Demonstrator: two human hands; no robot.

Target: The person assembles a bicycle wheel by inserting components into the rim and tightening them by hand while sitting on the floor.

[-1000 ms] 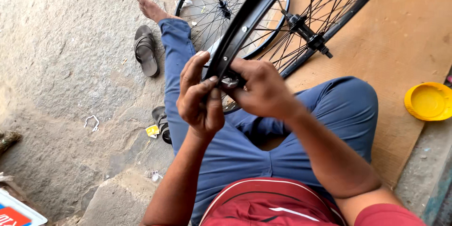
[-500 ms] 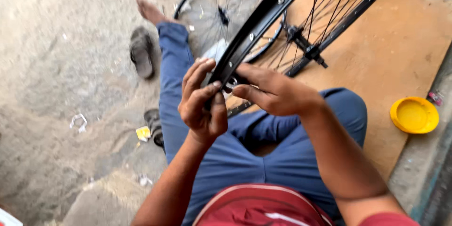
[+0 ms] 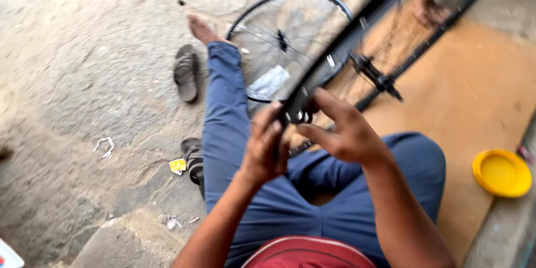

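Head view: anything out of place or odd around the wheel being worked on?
Nothing looks damaged. Both hands, left hand and right hand, grip the black wheel rim. Loose bits lie about: one sandal apart from the bare foot, paper scraps on the concrete, a second wheel lying flat.

The person wears loose blue cloth trousers (image 3: 234,134) and a red shirt with a thin pale stripe (image 3: 307,254); forearms are uncovered, one foot (image 3: 202,29) unshod.

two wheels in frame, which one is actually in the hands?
The near black wheel, the one whose hub hangs over the brown mat: both the left hand and right hand grip its rim. The other wheel lies on the ground, untouched.
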